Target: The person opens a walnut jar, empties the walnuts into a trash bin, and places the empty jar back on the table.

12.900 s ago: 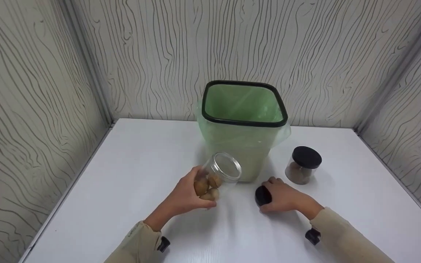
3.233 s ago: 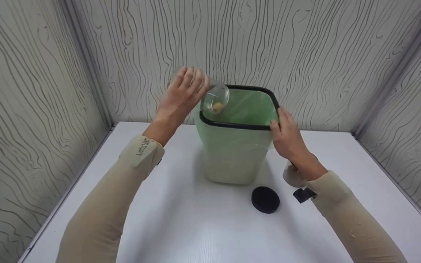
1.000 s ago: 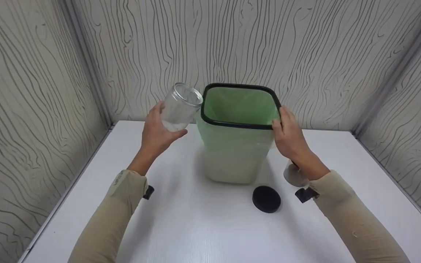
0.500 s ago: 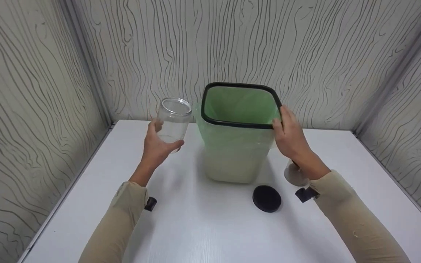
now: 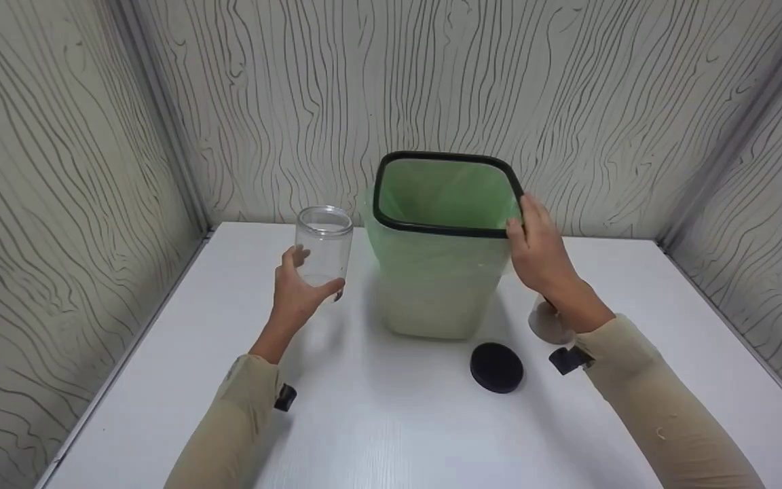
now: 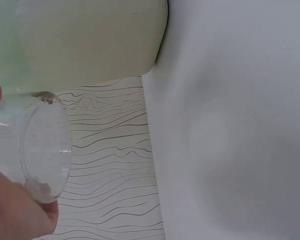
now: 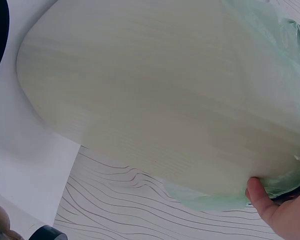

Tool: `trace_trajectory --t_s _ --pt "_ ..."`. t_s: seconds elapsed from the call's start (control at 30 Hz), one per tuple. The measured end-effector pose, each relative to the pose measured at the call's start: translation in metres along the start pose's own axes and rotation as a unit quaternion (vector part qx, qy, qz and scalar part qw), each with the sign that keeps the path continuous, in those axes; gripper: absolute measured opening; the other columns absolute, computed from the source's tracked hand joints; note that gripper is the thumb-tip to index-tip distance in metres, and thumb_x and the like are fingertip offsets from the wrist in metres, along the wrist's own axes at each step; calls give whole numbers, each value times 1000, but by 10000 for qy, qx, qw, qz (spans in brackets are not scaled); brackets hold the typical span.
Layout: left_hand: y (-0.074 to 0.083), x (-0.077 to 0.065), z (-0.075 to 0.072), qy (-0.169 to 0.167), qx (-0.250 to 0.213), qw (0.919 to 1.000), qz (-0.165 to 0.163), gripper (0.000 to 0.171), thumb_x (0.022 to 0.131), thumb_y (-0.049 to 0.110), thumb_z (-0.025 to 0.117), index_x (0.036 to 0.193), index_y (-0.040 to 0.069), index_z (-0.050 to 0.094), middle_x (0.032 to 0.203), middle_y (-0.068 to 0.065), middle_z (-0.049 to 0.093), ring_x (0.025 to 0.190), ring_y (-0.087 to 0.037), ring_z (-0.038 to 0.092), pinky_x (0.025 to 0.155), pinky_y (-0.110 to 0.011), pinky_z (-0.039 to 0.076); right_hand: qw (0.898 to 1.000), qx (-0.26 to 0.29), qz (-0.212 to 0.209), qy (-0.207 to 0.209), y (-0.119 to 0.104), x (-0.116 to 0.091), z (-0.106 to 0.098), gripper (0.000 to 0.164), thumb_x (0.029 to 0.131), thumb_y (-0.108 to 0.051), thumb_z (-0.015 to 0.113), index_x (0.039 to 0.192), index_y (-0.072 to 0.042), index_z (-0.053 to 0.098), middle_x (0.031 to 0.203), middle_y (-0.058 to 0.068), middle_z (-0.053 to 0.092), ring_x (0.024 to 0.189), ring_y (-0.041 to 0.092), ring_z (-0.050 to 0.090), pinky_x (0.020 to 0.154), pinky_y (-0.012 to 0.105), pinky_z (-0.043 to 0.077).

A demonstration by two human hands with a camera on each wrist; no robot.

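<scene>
My left hand (image 5: 294,291) holds a clear open-topped jar (image 5: 326,248) by its lower part, thumb on the near right side. The jar is upright, left of the bin, and nothing shows inside it apart from specks. A brown smudge marks its bottom edge (image 6: 45,97) in the left wrist view. My right hand (image 5: 542,248) grips the right side of the black rim (image 5: 445,229) of a pale trash bin (image 5: 432,302). A green bag (image 5: 442,255) lines the bin and folds over its outside. The bin's floor is hidden from the head view.
A black round lid (image 5: 496,367) lies on the white table (image 5: 364,421) in front of the bin. Partly behind my right wrist stands a second jar (image 5: 548,322); the right wrist view shows brownish round things (image 7: 0,220) in it. Patterned walls (image 5: 296,102) enclose the table.
Earlier the jar held several brown round things, then tipped over the bin; now it is upright and lower, to the left. My right hand moved from the lid to the rim and stays there.
</scene>
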State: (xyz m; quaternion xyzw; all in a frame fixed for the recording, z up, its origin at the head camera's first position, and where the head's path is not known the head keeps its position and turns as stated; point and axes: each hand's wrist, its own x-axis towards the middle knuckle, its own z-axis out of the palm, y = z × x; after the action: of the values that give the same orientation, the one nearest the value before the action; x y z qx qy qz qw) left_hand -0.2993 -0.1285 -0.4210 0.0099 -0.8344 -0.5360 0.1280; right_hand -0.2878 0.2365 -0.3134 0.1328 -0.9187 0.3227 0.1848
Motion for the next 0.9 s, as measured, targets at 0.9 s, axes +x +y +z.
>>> trace_trajectory --t_s 0.9 --pt "-40 0 22 -528 -59 9895 -1342 104 72 23 85 150 3 19 155 -22 29 145 -39 28 118 -49 28 9999 -106 72 25 -2 1 0 61 104 -28 30 152 7 17 158 27 18 148 42 17 120 55 17"
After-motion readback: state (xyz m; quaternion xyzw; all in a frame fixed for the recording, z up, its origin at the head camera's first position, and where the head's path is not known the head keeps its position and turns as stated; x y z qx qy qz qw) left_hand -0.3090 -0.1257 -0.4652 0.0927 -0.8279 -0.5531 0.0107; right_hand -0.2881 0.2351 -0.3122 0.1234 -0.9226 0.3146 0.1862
